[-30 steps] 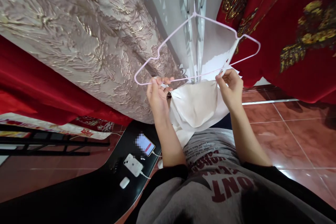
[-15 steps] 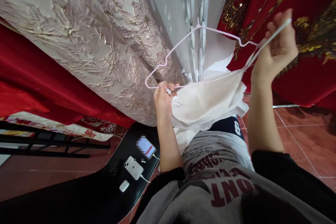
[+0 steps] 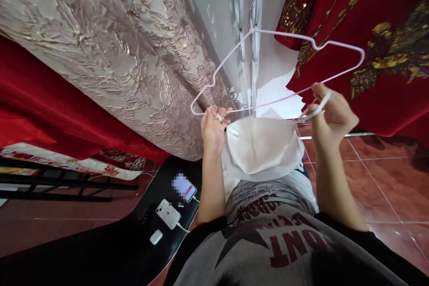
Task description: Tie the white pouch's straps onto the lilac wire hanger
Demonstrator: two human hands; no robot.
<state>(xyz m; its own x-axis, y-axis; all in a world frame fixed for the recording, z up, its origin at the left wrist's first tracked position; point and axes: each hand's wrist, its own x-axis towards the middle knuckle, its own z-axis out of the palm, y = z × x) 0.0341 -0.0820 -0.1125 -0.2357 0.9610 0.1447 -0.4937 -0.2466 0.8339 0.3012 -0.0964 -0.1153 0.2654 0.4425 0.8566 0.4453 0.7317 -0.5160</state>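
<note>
Here's the left hand (image 3: 213, 132), fingers closed on the lower bar of the pink hanger (image 3: 252, 31), close to its left corner, with a bit of white strap showing between the fingers. Over to the right hand (image 3: 331, 118): fingers curled, thumb and index tips slightly apart, the index tip right up by that same bar, and a thin white strap (image 3: 324, 100) looping around the thumb side. Whether those fingers pinch the strap or simply carry the loop, one cannot tell.

And the cream garment (image 3: 264, 145)! It hangs between the two hands, just below the hanger's bar and in front of the grey shirt (image 3: 258, 232), its right strap running up to the right hand. The hanger tilts, right end higher, its metal hook up beside the white uprights (image 3: 255, 53); contact there is unclear.

On the left, patterned pale fabric (image 3: 134, 53) sweeps down over a black bench (image 3: 110, 241), where a lit phone (image 3: 185, 187), a white phone (image 3: 168, 214) and a small white case (image 3: 156, 237) lie near one another. Red fabric (image 3: 328, 67) fills the right.
</note>
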